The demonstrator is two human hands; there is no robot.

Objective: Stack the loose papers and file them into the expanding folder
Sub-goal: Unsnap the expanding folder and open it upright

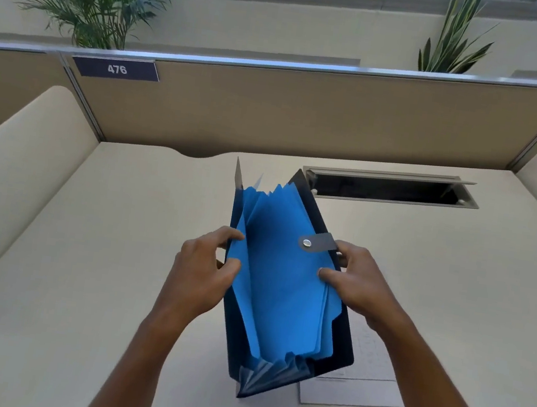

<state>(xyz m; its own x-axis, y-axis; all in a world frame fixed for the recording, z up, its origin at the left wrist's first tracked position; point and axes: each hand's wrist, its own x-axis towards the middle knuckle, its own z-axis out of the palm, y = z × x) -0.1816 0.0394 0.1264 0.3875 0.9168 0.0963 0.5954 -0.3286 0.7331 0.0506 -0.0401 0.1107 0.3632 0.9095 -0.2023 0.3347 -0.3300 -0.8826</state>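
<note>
At the frame's centre both hands, left (pixel 204 263) and right (pixel 354 283), pinch the folder (pixel 283 290) open above the tabletop (pixel 83 247); next, I judge, the papers (pixel 360 379) lying beneath go in.

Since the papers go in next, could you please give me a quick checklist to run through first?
1. Expanding folder open, pockets fanned: ok.
2. Left hand grip on the left cover: ok.
3. Right hand holding the dividers back: ok.
4. Snap strap clear of the pockets: ok.
5. Papers stacked square on the desk: cannot tell, partly hidden.
6. A hand free to lift the papers: not ok.
</note>
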